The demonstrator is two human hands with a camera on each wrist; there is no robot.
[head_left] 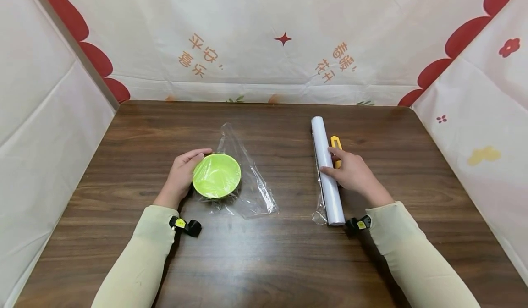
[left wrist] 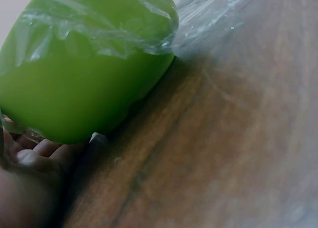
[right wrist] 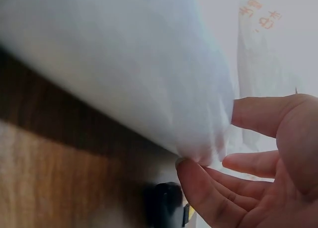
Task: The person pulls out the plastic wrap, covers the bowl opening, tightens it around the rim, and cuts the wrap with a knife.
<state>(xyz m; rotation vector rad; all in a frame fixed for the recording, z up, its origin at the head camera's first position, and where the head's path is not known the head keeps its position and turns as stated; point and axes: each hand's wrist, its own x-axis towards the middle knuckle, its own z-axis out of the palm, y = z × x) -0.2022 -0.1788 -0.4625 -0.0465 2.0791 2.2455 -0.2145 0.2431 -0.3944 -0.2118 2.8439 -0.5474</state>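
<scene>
Staged tabletop recording booth, not lived-in room. Dark wood-grain table (head_left: 264, 262) boxed on far, left and right sides by hung white plastic sheeting (head_left: 255, 19), creased, printed with red scallops, red star, small flowers and orange characters. Sheeting hides whatever lies behind. Household kitchen items only on table: green bowl (head_left: 217, 175) under clear film (head_left: 255, 189) left of centre, white roll of wrap (head_left: 327, 170) right of centre, yellow cutter (head_left: 336, 150) just beside roll. Small black devices strapped at both wrists (head_left: 187, 226), consistent with data-collection rig.
</scene>
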